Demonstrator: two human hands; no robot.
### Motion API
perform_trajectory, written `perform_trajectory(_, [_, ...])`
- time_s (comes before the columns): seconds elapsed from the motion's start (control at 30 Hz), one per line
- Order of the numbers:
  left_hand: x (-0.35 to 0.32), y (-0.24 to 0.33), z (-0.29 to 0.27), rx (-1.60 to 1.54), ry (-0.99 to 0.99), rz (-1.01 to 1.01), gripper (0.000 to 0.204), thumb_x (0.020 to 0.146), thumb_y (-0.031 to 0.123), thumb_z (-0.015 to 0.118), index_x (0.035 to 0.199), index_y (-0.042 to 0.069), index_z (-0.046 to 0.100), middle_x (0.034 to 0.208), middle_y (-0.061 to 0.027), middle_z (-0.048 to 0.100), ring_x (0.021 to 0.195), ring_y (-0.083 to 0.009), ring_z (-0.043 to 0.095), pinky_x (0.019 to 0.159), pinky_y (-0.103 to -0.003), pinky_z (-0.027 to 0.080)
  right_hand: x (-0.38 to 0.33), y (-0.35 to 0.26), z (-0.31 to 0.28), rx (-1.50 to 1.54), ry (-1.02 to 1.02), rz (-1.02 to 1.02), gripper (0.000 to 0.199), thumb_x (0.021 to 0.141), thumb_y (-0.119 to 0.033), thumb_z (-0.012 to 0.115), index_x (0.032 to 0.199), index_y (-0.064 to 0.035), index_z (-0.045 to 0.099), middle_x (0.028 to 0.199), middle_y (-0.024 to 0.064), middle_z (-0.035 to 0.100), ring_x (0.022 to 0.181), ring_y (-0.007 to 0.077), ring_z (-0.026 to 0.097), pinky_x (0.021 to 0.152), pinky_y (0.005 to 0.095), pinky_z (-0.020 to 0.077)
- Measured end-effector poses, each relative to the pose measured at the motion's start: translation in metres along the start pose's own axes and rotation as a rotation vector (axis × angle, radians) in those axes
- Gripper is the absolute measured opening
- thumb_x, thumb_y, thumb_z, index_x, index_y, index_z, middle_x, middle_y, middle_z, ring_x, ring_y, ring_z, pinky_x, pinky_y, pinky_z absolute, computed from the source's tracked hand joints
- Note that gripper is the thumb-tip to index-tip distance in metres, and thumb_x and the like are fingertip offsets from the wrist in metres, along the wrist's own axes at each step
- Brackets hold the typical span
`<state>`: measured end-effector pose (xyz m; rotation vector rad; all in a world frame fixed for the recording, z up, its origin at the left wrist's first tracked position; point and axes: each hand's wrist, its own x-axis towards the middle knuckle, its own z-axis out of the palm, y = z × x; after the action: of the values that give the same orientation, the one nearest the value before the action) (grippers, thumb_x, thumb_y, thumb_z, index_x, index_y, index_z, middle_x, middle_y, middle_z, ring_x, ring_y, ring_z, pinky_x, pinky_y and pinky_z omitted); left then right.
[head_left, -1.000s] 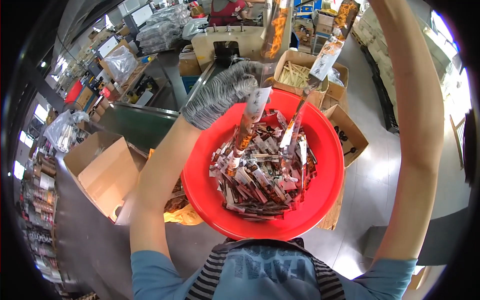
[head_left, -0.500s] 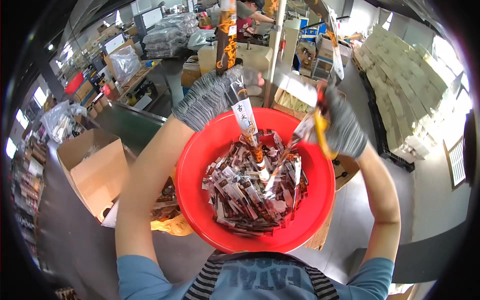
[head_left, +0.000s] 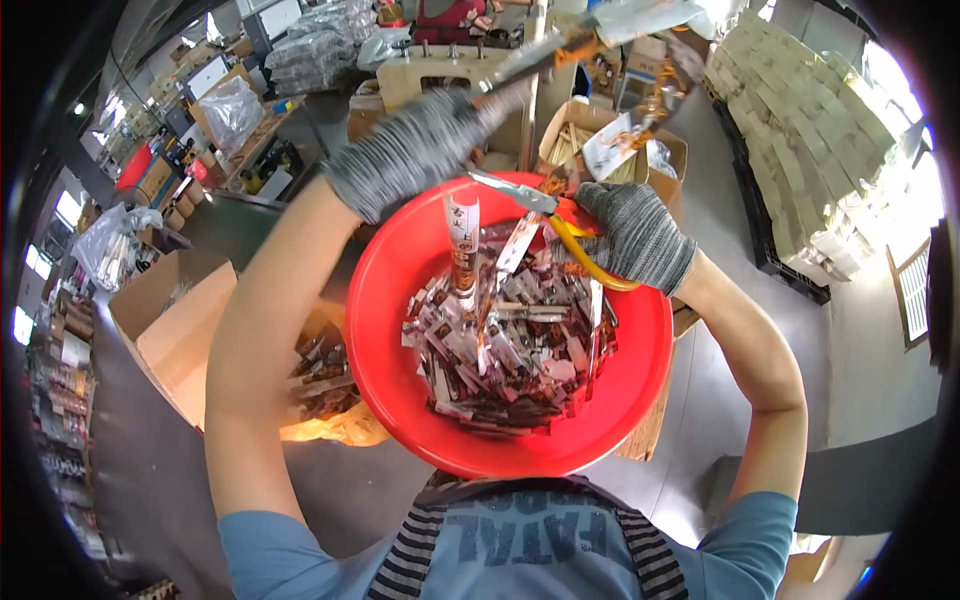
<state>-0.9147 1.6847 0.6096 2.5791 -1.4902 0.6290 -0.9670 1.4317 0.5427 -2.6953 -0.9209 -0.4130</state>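
Note:
My left hand [head_left: 405,155], in a grey knit glove, is closed on a strip of small plastic packets [head_left: 530,62] above the tub's far rim. That strip stretches up and to the right, blurred. My right hand [head_left: 640,235], gloved alike, grips scissors [head_left: 590,262] with yellow and red handles; their blades point left toward my left hand. Another length of packet strip [head_left: 610,150] curves down beside the right fingers; whether they hold it, I cannot tell. Beneath both hands, a red tub [head_left: 372,370] holds a heap of cut packets [head_left: 510,365]. One white-and-brown packet [head_left: 462,240] stands upright over the heap.
Behind the tub sits a carton [head_left: 665,185] with pale sticks. An open cardboard box [head_left: 185,335] and a yellow bag [head_left: 340,428] with more packets lie to the left. Pale stacked bundles [head_left: 810,160] line the right side. A person in red [head_left: 450,15] is at the far side.
My left hand has moved slightly left, and its strip now slants to the right. My right hand has come left and down with the scissors, whose blades now point left. The packet pieces have shifted.

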Motion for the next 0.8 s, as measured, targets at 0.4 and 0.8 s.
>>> perform_trajectory(0.4, [-0.190,-0.153,-0.016,-1.784,0.623,-1.071,0.012,0.082,0.007,0.050,0.071,0.004,0.047,0.058,-0.0017,0.040,0.049,-0.0117,0.037,0.050,-0.024,0.038,-0.183,0.030,0.214,-0.008,-0.617,0.508,0.039,0.075,-0.042,0.061,0.090,-0.0059,0.057,0.080,0.0165,0.061,0.074,0.0349,0.060,0.064,0.0416,0.0480])
perform_trajectory(0.8, [-0.574,-0.176,-0.037,-1.081,1.317,-1.587,0.013,0.085,0.007,0.048,0.094,0.007,0.057,0.062,-0.0026,0.047,0.048,-0.0111,0.040,0.043,-0.024,0.036,-0.110,-0.082,0.312,0.206,-0.533,0.920,0.039,0.077,-0.024,0.064,0.107,-0.0029,0.052,0.090,0.0168,0.061,0.079,0.0276,0.060,0.070,0.0361,0.0475])
